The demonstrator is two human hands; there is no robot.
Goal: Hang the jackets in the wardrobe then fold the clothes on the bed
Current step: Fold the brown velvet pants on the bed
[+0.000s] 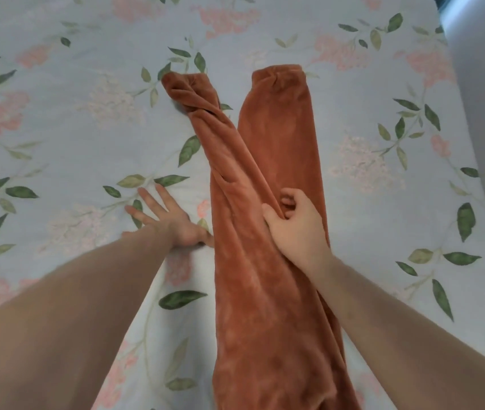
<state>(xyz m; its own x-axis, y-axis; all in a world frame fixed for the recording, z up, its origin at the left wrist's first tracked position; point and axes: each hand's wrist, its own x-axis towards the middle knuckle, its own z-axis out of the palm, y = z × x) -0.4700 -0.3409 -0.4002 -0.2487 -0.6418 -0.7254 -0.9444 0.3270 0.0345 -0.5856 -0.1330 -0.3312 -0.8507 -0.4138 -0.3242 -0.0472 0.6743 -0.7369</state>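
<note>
bed [66, 119]: pale blue floral sheet filling the frame
trousers [267, 291]: rust-brown, centre, legs pointing to the top; left leg twisted
left hand [164, 220]: flat on sheet, beside trousers

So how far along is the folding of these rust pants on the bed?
Early. The rust-brown fleece pants are laid out lengthwise on the floral bedspread, so spreading looks done. In hand: the right hand pinches a fold where the legs meet, while the left hand presses flat beside them. Left: the twisted left leg isn't stacked on the straight one, and no fold across is made. Jackets aren't in view.
</note>
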